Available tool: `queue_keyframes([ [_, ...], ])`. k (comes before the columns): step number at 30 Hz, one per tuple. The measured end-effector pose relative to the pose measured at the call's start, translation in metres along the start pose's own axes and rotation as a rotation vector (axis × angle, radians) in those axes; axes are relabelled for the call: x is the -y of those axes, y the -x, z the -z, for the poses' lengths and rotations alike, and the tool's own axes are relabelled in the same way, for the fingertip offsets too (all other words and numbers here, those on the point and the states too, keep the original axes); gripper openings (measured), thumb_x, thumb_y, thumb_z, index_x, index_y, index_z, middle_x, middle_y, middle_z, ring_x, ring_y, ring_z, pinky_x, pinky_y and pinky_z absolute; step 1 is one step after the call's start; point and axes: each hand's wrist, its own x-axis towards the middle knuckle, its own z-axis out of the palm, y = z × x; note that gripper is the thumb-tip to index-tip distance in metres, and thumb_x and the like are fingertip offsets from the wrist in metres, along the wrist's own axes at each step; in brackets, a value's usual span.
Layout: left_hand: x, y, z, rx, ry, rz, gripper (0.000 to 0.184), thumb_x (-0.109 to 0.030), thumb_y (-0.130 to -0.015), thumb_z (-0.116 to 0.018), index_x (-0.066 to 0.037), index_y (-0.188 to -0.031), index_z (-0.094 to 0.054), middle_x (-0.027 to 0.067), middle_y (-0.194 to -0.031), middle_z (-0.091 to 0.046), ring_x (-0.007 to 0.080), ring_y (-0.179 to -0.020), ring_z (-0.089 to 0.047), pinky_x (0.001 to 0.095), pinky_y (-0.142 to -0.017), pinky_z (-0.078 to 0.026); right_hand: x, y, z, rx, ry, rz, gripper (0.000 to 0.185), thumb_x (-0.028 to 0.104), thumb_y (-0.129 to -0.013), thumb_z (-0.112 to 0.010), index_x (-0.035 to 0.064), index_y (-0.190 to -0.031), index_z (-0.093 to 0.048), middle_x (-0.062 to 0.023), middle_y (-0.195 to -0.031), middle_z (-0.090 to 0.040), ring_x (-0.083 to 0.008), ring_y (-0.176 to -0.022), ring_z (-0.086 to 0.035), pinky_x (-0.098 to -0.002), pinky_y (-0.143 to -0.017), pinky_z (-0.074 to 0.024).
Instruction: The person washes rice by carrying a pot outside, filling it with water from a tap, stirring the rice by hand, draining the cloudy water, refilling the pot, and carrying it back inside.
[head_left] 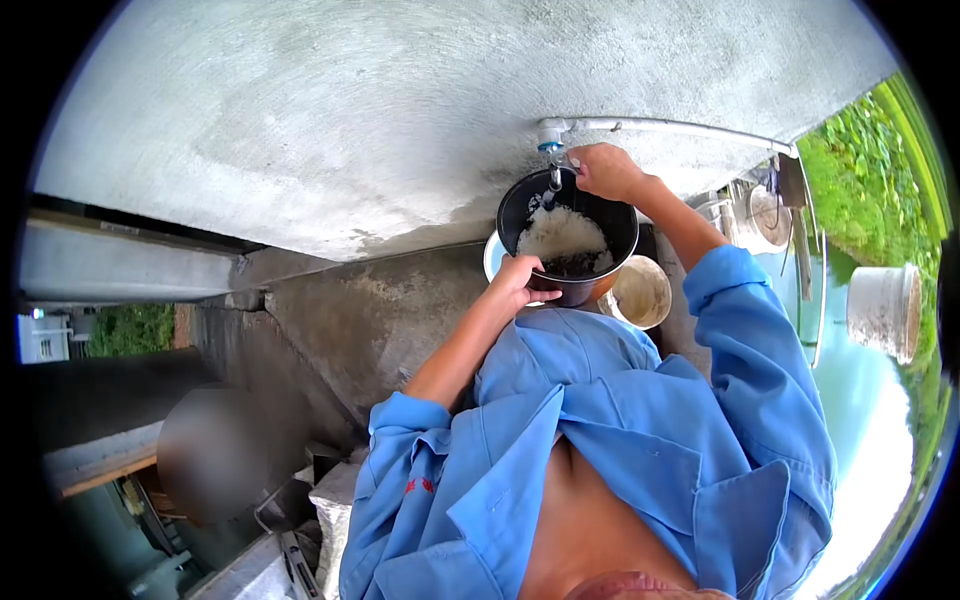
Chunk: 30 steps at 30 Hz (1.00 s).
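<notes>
A dark pot (515, 205) sits under a metal tap (556, 178) on the concrete wall, tilted toward me. Inside lies a mound of white grains that look like rice (562, 233). My left hand (522, 284) grips the near rim of this pot, thumb and fingers closed around its edge. Up at the tap, my right hand (606, 172) is closed, with its fingertips on the small tap handle. Part of that handle is hidden behind the fingers. Whether water is running cannot be made out clearly.
A white pipe (680, 128) runs along the wall from the tap. Beside the pot stands a pale bucket (641, 292), with a light-blue rim (493, 256) showing on the other side. A white bucket (884, 312) is at the right, near greenish water. A blurred round patch (212, 455) is at lower left.
</notes>
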Motion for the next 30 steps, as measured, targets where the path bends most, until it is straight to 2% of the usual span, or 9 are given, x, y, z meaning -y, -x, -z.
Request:
queue_keyframes([
  [5,0.001,0.0,0.0,0.056,0.008,-0.035,0.023,-0.002,-0.07,-0.041,0.008,-0.091,-0.044,0.0234,-0.086,-0.051,0.034,-0.075,-0.054,0.0497,-0.067,-0.051,-0.012,-0.006,-0.001,-0.017,0.008,0.142,0.018,0.016,-0.064,-0.054,0.0054,-0.079,-0.054,-0.017,-0.074,-0.057,-0.0351,-0.076,-0.055,-0.0422,-0.067,-0.0435],
  [13,0.006,0.015,-0.012,0.078,0.074,0.063,0.023,-0.002,-0.07,-0.042,0.008,-0.09,-0.046,0.0205,-0.085,-0.052,0.0323,-0.076,-0.054,0.0469,-0.07,-0.051,-0.015,-0.009,0.001,0.021,0.012,0.153,0.023,0.016,-0.064,-0.055,0.0067,-0.085,-0.055,-0.0177,-0.077,-0.058,-0.0346,-0.078,-0.055,-0.0421,-0.07,-0.044],
  [18,0.008,0.01,-0.013,0.07,-0.003,0.0,0.024,-0.001,-0.07,-0.042,0.007,-0.092,-0.045,0.0196,-0.089,-0.051,0.0313,-0.079,-0.054,0.0452,-0.068,-0.052,-0.012,-0.008,0.006,0.065,0.002,0.124,0.025,0.016,-0.064,-0.054,0.0071,-0.087,-0.056,-0.0175,-0.079,-0.059,-0.0346,-0.079,-0.056,-0.0422,-0.071,-0.0443],
  [20,0.011,0.007,-0.012,0.06,-0.016,-0.024,0.026,0.0,-0.07,-0.042,0.006,-0.095,-0.044,0.0193,-0.091,-0.05,0.031,-0.081,-0.054,0.0445,-0.067,-0.052,-0.015,-0.008,0.003,0.064,0.06,0.13,0.03,0.021,-0.069,-0.054,0.0093,-0.097,-0.053,-0.0175,-0.079,-0.059,-0.0346,-0.079,-0.056,-0.0432,-0.07,-0.0443],
  [21,0.011,0.009,-0.013,0.013,-0.034,-0.07,0.03,0.001,-0.069,-0.042,0.003,-0.099,-0.041,0.019,-0.094,-0.049,0.0315,-0.08,-0.054,0.0443,-0.065,-0.053,-0.015,-0.006,0.002,0.065,0.064,0.128,0.03,0.021,-0.069,-0.054,0.0093,-0.097,-0.053,-0.0175,-0.079,-0.059,-0.0346,-0.079,-0.056,-0.0432,-0.07,-0.0443],
  [23,0.014,0.009,-0.014,-0.034,-0.044,-0.115,0.036,0.002,-0.069,-0.042,0.0,-0.104,-0.038,0.0188,-0.098,-0.047,0.0321,-0.08,-0.054,0.0441,-0.062,-0.053,-0.013,-0.003,0.001,0.029,0.047,0.088,0.036,0.026,-0.077,-0.051,0.0131,-0.11,-0.046,-0.0179,-0.079,-0.058,-0.0348,-0.079,-0.056,-0.0443,-0.068,-0.0442],
  [25,0.019,0.007,-0.01,-0.194,-0.052,-0.142,0.047,0.003,-0.066,-0.044,-0.007,-0.11,-0.029,0.018,-0.101,-0.044,0.0332,-0.08,-0.054,0.0436,-0.056,-0.053,-0.01,-0.002,0.001,0.032,0.062,0.116,0.038,0.026,-0.079,-0.049,0.0153,-0.115,-0.042,-0.0178,-0.078,-0.058,-0.0346,-0.077,-0.056,-0.0443,-0.067,-0.0443],
  [26,0.021,0.006,-0.007,-0.199,-0.05,-0.141,0.047,0.003,-0.066,-0.044,-0.007,-0.11,-0.029,0.018,-0.101,-0.044,0.0332,-0.08,-0.054,0.0436,-0.056,-0.053,-0.008,-0.001,0.002,0.03,0.073,0.137,0.039,0.027,-0.082,-0.046,0.0176,-0.12,-0.038,-0.0177,-0.076,-0.058,-0.0344,-0.075,-0.056,-0.0442,-0.066,-0.0443],
  [30,0.024,0.009,-0.001,-0.192,-0.037,-0.2,0.052,0.003,-0.064,-0.045,-0.01,-0.11,-0.025,0.0178,-0.102,-0.04,0.0338,-0.08,-0.053,0.0426,-0.053,-0.054,0.0,-0.001,0.006,0.101,0.17,0.173,0.039,0.023,-0.084,-0.043,0.0198,-0.123,-0.037,-0.0168,-0.071,-0.058,-0.0341,-0.07,-0.057,-0.0438,-0.063,-0.0445],
])
